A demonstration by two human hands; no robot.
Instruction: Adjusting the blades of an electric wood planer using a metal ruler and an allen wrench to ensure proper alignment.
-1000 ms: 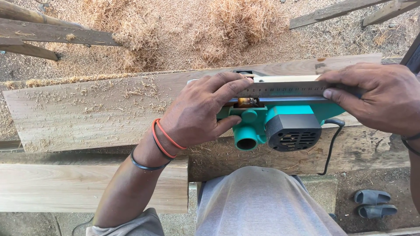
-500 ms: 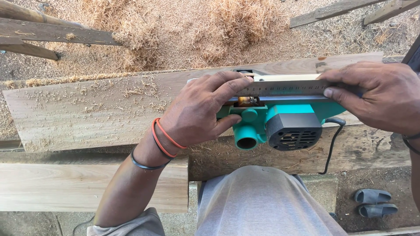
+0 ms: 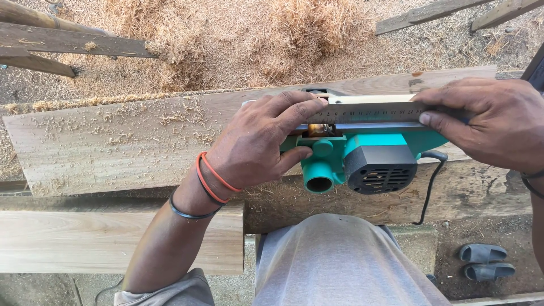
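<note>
Nearest the camera a knee in grey cloth (image 3: 340, 260) fills the lower middle, with a pair of dark sandals (image 3: 486, 262) on the ground to its right and a pale plank (image 3: 102, 238) to its left. Just beyond, a teal electric planer (image 3: 362, 161) lies upturned on the shaving-strewn board (image 3: 113, 141), its round dust port and black vent grille facing the camera and its black cord (image 3: 430, 181) hanging down on the right. A metal ruler (image 3: 368, 109) rests along the planer's flat sole. The left hand (image 3: 258, 147), with orange and black bands at its wrist, has its grip closed over the planer and the ruler's near end, fingers pressing on top. The right hand (image 3: 493, 122) presses the ruler's other end, fingers curled over it. Farther off, heaps of wood shavings (image 3: 283, 34) cover the ground, with loose wooden battens (image 3: 68, 42) at the upper left.
</note>
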